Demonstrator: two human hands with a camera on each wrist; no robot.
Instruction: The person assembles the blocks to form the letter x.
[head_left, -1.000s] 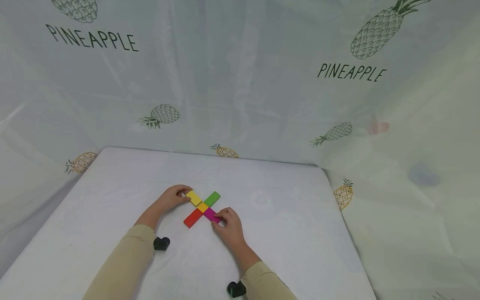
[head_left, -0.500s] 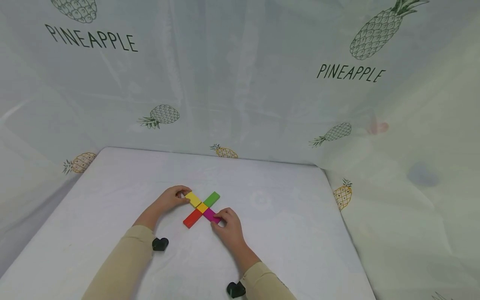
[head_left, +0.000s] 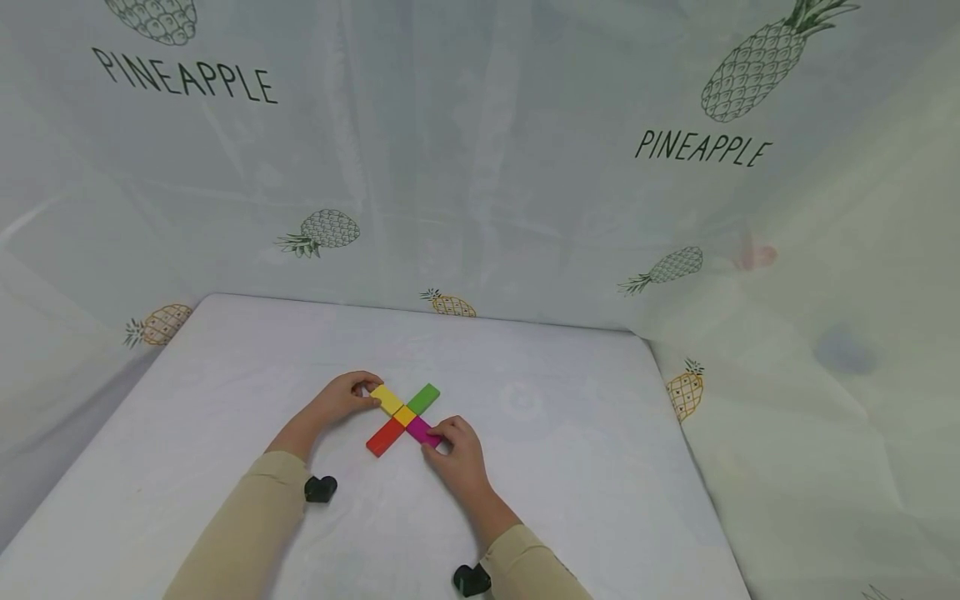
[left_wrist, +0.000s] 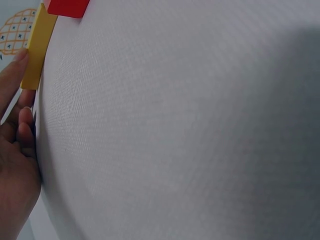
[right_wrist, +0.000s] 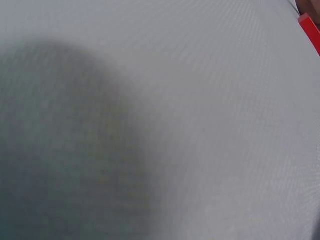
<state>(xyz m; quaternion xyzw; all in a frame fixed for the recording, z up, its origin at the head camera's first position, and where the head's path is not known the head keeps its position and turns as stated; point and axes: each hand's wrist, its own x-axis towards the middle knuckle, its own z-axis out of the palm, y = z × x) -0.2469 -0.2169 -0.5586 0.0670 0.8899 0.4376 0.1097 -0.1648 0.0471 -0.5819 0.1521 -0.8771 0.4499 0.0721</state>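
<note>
Flat coloured blocks form an X on the white table in the head view. My left hand (head_left: pixel 339 401) pinches the outer end of a yellow block (head_left: pixel 387 399), the upper-left arm of the X. A small orange-yellow square block (head_left: pixel 405 415) lies at the centre, against the yellow block's inner end. To the lower right, my right hand (head_left: pixel 462 463) holds a magenta block (head_left: pixel 422 429) between thumb and fingers. A green block (head_left: pixel 424 398) makes the upper-right arm and a red block (head_left: pixel 386 437) the lower-left. The left wrist view has the yellow block (left_wrist: pixel 38 50) between thumb and fingers.
The white tabletop (head_left: pixel 570 450) spreads around the X. Behind it hangs a pale curtain (head_left: pixel 480 167) printed with pineapples, which also runs along both sides. A dark heart-shaped piece shows at each wrist, the left one (head_left: pixel 321 489) beside the cuff.
The yellow block has shifted slightly towards the centre square, and the narrow gap between them has closed. Both hands keep their grip and stay nearly still.
</note>
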